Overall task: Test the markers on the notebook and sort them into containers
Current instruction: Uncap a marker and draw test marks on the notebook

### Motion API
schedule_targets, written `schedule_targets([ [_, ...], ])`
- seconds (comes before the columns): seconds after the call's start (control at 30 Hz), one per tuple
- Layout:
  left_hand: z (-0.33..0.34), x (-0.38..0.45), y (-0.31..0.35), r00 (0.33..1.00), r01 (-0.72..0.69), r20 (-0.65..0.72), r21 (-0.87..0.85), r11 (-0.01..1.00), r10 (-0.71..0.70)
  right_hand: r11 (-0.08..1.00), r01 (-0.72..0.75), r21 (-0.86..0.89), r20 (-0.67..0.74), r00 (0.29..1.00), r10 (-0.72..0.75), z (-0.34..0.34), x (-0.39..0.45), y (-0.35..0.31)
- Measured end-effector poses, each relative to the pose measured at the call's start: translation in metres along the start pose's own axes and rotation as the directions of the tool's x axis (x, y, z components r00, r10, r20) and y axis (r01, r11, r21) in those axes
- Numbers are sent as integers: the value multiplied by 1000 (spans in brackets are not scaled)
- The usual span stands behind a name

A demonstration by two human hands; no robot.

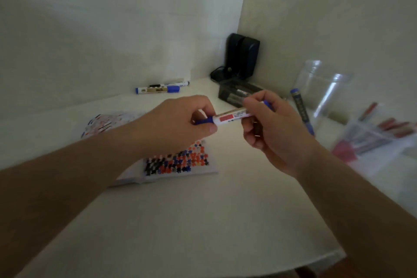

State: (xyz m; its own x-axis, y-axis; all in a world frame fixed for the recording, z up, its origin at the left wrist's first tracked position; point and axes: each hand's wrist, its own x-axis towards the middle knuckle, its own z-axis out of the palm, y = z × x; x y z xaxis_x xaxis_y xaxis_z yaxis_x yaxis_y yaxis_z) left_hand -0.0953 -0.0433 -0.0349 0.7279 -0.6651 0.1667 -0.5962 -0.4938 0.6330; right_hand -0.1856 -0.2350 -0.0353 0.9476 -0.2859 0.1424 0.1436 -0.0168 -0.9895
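Both hands hold one blue whiteboard marker (230,117) level above the white surface (203,221), near frame centre. The left hand (180,119) has its fingers curled round the blue cap (204,121) at the marker's 9 o'clock end. The right hand (270,124) pinches the white barrel at the 3 o'clock end between thumb and fingertips, with the blue tail showing past the fingers. Whether the cap is seated or partly pulled off cannot be told.

An open notebook (180,162) lies on the surface beneath the hands, at 7 o'clock from the marker; its pages carry rows of red, blue and black test marks.

Two further markers (162,87) lie side by side against the wall at 11 o'clock. A dark rectangular container (234,95) sits at 1 o'clock, just behind the right hand, with a black device (242,58) in the corner beyond it. A clear plastic cup (322,90) at 2 o'clock has a blue marker (301,108) leaning at its left side. A blurred clear container (374,133) at 3 o'clock holds red markers.
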Motion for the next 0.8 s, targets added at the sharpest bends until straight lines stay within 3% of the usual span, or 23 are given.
schedule_targets([
  [0.07,9,13,30,993,-112,-62,-156,981,103,994,48,96,-116,993,-36,-29,-21,-16],
  [0.17,27,28,73,969,-242,-105,-237,941,223,967,168,193,-352,931,-92,-76,-48,-46],
  [0.33,44,45,104,959,-284,-94,-329,901,268,934,293,207,-542,829,-140,-121,-52,-93],
  [0.53,41,52,82,966,-255,-25,-215,943,256,971,166,174,-496,866,-59,-113,-19,-91],
  [0.67,16,33,26,970,-213,137,71,974,202,974,219,61,-503,849,-159,-96,-5,-78],
  [0.73,-1,24,-11,966,-179,227,236,955,125,981,182,-65,-432,881,-192,-71,6,-63],
  [0.8,-18,15,-47,973,-144,221,355,924,66,976,139,-166,-312,932,-186,-35,22,-40],
])
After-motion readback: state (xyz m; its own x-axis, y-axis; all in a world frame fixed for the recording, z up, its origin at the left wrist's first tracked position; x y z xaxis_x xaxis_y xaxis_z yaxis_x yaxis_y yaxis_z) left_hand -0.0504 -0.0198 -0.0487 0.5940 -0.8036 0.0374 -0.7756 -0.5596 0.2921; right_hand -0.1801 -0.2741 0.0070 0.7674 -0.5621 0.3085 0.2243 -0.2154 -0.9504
